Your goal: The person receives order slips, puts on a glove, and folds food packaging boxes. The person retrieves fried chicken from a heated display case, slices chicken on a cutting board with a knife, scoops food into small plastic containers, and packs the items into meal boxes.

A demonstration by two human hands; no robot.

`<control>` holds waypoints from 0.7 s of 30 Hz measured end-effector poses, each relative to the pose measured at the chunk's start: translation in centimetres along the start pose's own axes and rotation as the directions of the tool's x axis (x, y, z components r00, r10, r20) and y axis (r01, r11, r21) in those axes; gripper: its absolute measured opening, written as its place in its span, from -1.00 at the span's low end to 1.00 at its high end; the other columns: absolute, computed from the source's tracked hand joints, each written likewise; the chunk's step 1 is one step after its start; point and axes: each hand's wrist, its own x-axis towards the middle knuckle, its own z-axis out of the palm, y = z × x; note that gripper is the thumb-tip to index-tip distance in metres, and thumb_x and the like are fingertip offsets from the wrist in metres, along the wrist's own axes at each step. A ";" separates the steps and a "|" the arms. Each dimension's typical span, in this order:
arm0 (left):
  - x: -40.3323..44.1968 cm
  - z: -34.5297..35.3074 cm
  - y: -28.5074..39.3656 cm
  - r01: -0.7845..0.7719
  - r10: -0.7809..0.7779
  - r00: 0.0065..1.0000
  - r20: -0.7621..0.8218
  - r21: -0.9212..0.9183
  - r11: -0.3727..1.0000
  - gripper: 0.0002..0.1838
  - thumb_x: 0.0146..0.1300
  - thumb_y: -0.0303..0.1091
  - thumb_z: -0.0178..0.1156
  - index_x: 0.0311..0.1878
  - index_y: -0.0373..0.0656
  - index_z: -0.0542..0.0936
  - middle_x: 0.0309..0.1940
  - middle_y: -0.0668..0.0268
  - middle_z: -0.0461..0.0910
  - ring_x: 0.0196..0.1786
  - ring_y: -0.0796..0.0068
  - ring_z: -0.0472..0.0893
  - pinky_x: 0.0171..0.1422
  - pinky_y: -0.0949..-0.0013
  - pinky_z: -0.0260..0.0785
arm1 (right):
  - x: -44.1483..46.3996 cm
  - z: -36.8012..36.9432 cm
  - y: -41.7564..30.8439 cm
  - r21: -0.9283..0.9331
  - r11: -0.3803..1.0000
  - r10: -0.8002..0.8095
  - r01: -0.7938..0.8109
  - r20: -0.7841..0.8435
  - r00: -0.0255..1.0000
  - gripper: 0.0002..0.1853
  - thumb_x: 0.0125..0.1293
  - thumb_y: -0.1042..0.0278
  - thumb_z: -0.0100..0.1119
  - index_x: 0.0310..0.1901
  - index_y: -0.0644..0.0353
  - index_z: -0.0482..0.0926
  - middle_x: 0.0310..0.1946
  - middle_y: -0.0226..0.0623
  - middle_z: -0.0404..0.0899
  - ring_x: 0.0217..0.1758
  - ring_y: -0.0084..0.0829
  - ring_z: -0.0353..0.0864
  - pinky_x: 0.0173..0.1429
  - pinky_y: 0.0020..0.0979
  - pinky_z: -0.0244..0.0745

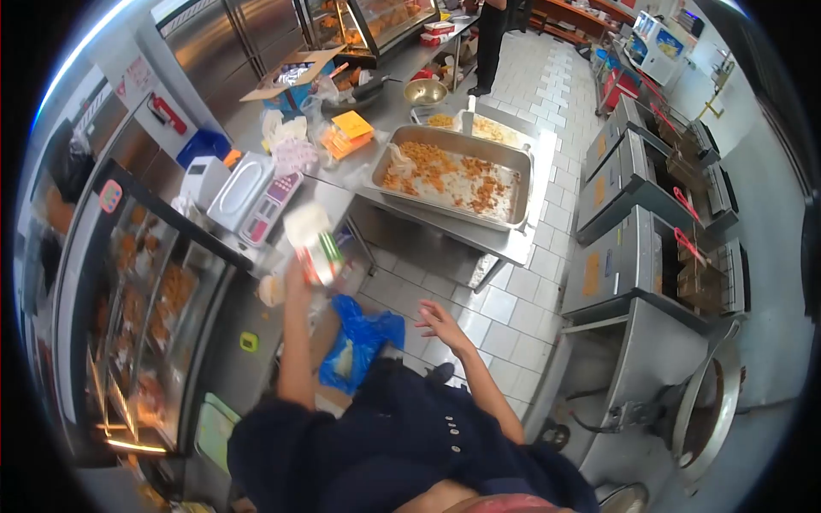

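My left hand (296, 275) grips an opened white paper food box (321, 256) with red and green print, its pale lid tipped up. Motion blurs the box, so its inside cannot be made out. Over the tiled floor, my right hand (438, 323) has its fingers apart and holds nothing. Beyond both hands, a deep steel pan (513, 212) holds fried pieces and crumbs (428, 169), mostly toward its left side. Close to the box is a purple-and-white scale (267, 205) with a tray on top. Below my left hand lies a blue plastic bag (363, 333).
At left stands a glass food warmer (162, 299) with fried food inside. Orange boxes (346, 132), plastic bags and a steel bowl (425, 91) sit on the far counter. Fryers (616, 265) line the right wall. A person in black (491, 43) stands at the back.
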 end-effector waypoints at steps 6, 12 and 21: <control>19.9 6.2 3.2 -0.223 0.227 0.970 0.085 -0.049 0.973 -0.71 0.44 -0.33 0.20 0.15 -0.21 0.55 -0.07 0.36 0.62 0.00 0.54 0.63 0.08 0.40 0.53 | -6.2 -14.3 1.1 0.106 0.992 0.101 -0.073 -0.287 0.953 -0.48 0.55 0.03 0.02 0.38 0.14 0.34 0.27 -0.09 0.48 0.16 -0.25 0.64 0.10 -0.24 0.59; 23.1 23.2 3.7 -0.325 0.325 0.945 -0.038 -0.007 0.946 -0.73 0.42 -0.28 0.22 0.11 -0.14 0.56 -0.15 0.44 0.61 -0.06 0.60 0.62 -0.01 0.47 0.52 | -3.9 -27.8 -0.5 0.183 0.983 0.082 -0.006 -0.411 0.908 -0.51 0.55 0.03 0.02 0.33 0.17 0.39 0.18 -0.12 0.56 0.10 -0.27 0.66 0.05 -0.26 0.61; 41.6 29.2 -6.6 -0.356 0.371 0.904 -0.215 0.103 0.929 -0.69 0.39 -0.13 0.27 0.10 0.00 0.53 -0.11 0.45 0.57 -0.11 0.49 0.59 -0.18 0.38 0.53 | 1.8 -53.8 -0.6 0.168 0.922 0.387 -0.350 -0.470 0.794 -0.56 0.49 -0.01 0.13 0.20 0.13 0.46 0.02 -0.23 0.65 -0.04 -0.30 0.72 -0.01 -0.24 0.62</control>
